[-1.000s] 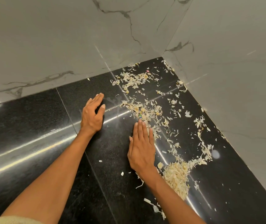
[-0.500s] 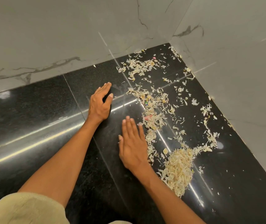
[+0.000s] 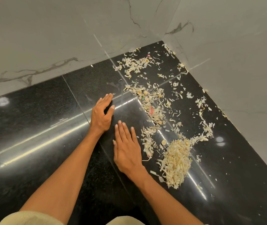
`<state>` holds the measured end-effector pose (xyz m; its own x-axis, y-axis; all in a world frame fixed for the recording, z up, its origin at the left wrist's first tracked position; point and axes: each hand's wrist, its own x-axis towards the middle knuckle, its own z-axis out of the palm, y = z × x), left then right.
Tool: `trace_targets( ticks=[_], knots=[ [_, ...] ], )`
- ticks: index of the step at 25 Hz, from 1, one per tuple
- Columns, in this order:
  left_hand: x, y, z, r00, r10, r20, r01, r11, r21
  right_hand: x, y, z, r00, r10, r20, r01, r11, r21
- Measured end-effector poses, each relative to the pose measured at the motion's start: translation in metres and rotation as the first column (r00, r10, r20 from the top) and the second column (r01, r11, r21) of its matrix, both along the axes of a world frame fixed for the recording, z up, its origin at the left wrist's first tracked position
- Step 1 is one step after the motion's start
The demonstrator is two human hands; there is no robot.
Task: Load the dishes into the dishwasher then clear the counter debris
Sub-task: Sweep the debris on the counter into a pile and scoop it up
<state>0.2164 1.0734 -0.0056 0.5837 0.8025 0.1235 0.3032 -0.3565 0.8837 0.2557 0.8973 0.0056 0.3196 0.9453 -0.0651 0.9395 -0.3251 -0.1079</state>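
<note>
Pale peel debris (image 3: 152, 109) lies scattered over the black polished desk (image 3: 37, 130), spreading from the corner where the two marble walls (image 3: 51, 34) meet; a dense heap (image 3: 176, 158) sits nearest me, to the right of my right wrist. A small pink scrap (image 3: 151, 110) shows among the loose shavings. My right hand (image 3: 127, 148) rests flat on the desk just left of the debris, fingers straight and together, holding nothing. My left hand (image 3: 101, 113) lies just beyond it, fingers extended toward the corner, thumb spread, likewise holding nothing. Both forearms reach in from below, cream sleeves (image 3: 29, 218) visible at the bottom edge.
</note>
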Motion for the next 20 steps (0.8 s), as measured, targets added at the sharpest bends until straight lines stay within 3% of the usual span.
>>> trace_targets(
  ticks=[7,10,15,20],
  knots=[
    [-0.018,-0.051,-0.004,1.000,0.000,-0.026,0.000,1.000,-0.006,0.073,-0.056,-0.005,0.964,-0.225,0.144,0.234,0.971,-0.050],
    [-0.021,-0.085,-0.004,0.998,-0.024,-0.064,0.025,1.000,0.004,0.076,-0.066,-0.002,0.924,-0.354,0.141,0.357,0.934,0.009],
    [-0.019,-0.137,-0.005,0.980,-0.076,-0.186,0.088,0.994,0.060,0.033,-0.068,-0.001,0.974,-0.184,0.136,0.185,0.983,0.006],
    [-0.013,-0.190,-0.002,0.924,-0.186,-0.335,0.231,0.968,0.099,0.045,-0.100,0.008,0.948,-0.214,0.235,0.246,0.962,-0.117]
  ],
)
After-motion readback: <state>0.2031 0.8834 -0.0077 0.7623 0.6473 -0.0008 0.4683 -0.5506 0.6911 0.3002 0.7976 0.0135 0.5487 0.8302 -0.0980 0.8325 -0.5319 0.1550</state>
